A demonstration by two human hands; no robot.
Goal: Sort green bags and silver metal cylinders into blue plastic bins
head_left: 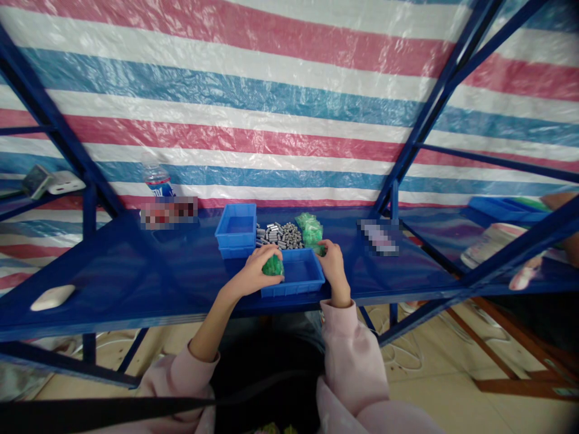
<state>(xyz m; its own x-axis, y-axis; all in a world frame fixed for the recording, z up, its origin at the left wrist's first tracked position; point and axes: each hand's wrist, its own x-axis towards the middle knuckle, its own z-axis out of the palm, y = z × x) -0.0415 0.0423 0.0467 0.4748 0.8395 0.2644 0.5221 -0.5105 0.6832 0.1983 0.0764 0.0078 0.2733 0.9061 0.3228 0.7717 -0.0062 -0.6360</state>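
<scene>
My left hand (259, 272) is closed round a bunch of green pieces (273, 266) over the left side of a shallow blue tray (294, 288). At the tray's right rim, the fingers of my right hand (332, 263) are bent round a small bit of green material (320, 249). Behind the tray lies a heap of short silvery metal cylinders (284, 235). A pile of green plastic pieces (309, 227) sits just right of the metal ones. The inside of the tray shows bare blue between my hands.
Stacked blue bins (236, 226) stand left of the metal heap. A bottle (157, 181) is at the back left, a white case (53, 298) at the front left. Blue frame bars (409, 144) rise on the right; beyond them are a white tub (491, 244) and part of another person's arm.
</scene>
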